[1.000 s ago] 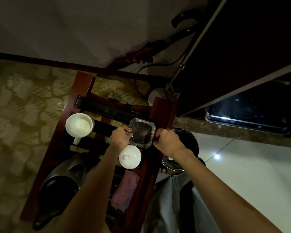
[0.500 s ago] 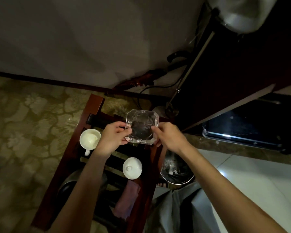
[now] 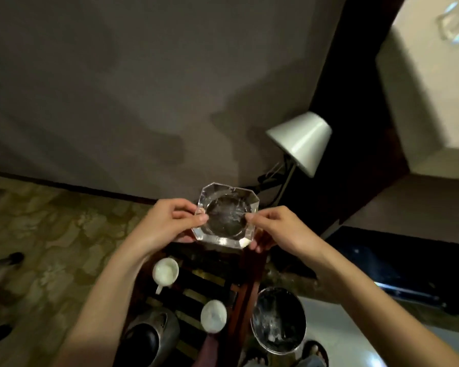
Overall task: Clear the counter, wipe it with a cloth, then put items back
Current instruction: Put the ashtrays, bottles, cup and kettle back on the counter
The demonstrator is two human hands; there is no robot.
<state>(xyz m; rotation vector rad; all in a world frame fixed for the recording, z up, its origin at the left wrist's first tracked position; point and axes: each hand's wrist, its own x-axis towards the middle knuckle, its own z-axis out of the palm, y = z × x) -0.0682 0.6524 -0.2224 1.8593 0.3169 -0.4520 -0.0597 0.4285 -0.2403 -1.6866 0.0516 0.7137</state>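
Note:
A clear glass ashtray point(image 3: 227, 214) with cut corners is held up in the air above the dark red wooden rack point(image 3: 245, 295). My left hand point(image 3: 167, 223) pinches its left edge, thumb on the rim. My right hand point(image 3: 278, 229) pinches its right edge. Below on the rack stand a white cup point(image 3: 165, 272) with a handle and a white lidded cup point(image 3: 213, 316). A pink cloth point(image 3: 208, 350) lies at the rack's near end, partly hidden.
A metal kettle with a black lid point(image 3: 150, 337) sits at the rack's near left. A shiny metal bin point(image 3: 278, 320) stands on the floor to the right. A lamp with a white shade point(image 3: 301, 140) stands behind, beside a dark cabinet point(image 3: 355, 154). Patterned carpet point(image 3: 51, 234) lies left.
Both hands have lifted the ashtray off the rack and raised it up and away from the cups. The view has tilted upward, bringing the lamp into sight.

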